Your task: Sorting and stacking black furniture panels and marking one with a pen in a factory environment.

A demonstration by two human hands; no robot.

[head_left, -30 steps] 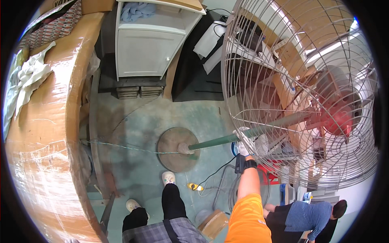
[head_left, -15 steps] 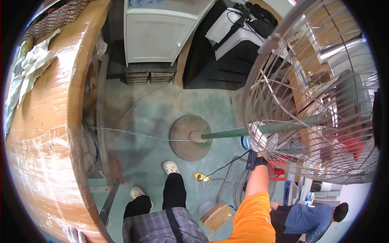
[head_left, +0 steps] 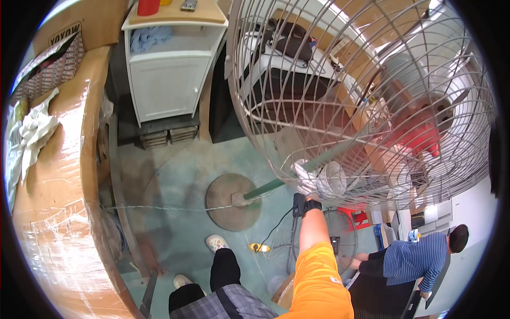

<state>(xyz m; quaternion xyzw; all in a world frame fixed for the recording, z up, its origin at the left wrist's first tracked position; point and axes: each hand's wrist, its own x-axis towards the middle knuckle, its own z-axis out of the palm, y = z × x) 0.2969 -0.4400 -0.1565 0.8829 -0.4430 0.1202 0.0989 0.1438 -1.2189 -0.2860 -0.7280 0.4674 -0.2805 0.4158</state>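
A large floor fan stands in front of me, its wire cage (head_left: 255, 114) filling the upper right. Its green pole (head_left: 270, 186) slants down to a round, worn base (head_left: 219, 204) on the floor. My right hand (head_left: 305, 177), in a whitish glove, is closed around the pole just below the cage. A dark device is strapped to that wrist. Cage wires partly cover the fingers. My left hand is out of the picture.
A plastic-wrapped cardboard box (head_left: 58, 212) fills the left side. A white cabinet (head_left: 164, 87) stands ahead. Twisted wire (head_left: 164, 208) crosses the floor to the base. A yellow power socket (head_left: 259, 248) with cords lies near my feet. A person in a striped shirt (head_left: 417, 260) is at the right.
The fan's cage now sits further left and nearer, its pole more tilted in view. My right hand has shifted left with it. My left hand, on the wrapped box before, has left the picture.
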